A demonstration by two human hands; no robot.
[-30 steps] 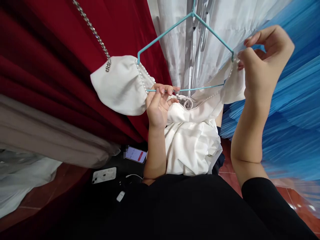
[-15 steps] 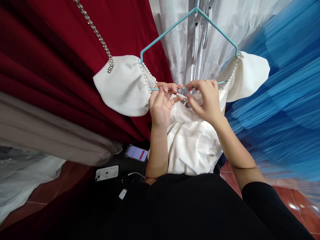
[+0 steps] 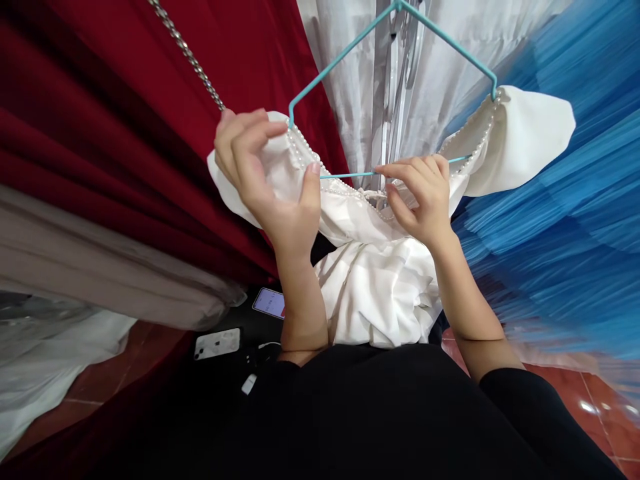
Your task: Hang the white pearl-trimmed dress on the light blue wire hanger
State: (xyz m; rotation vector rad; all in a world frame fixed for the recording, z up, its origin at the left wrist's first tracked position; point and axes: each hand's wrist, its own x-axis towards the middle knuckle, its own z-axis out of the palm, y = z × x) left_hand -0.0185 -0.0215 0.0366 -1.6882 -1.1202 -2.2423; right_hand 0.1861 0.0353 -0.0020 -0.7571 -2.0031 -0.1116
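Note:
A white dress [image 3: 380, 287] with pearl-trimmed edges hangs on a light blue hanger [image 3: 345, 59] in front of me. My left hand [image 3: 273, 180] is raised over the left puffed sleeve, thumb apart from the loosely bent fingers. Its fingertips reach the lower end of a sparkling chain [image 3: 187, 57], but whether they touch it I cannot tell. My right hand [image 3: 420, 197] has its fingers at the hanger's lower bar, close to the middle, with the thumb below. The right sleeve [image 3: 533, 140] spreads out beyond that hand.
Dark red cloth [image 3: 240, 60] hangs on the left, and blue pleated fabric [image 3: 560, 220] on the right. White curtains [image 3: 345, 80] hang behind the hanger. Two phones, one with a lit screen [image 3: 270, 302] and one face down [image 3: 217, 343], lie on a black surface at lower left.
My left hand has moved from the hanger's bar up and left to the left sleeve. My right hand stays at the bar. Hanger and dress have shifted slightly right.

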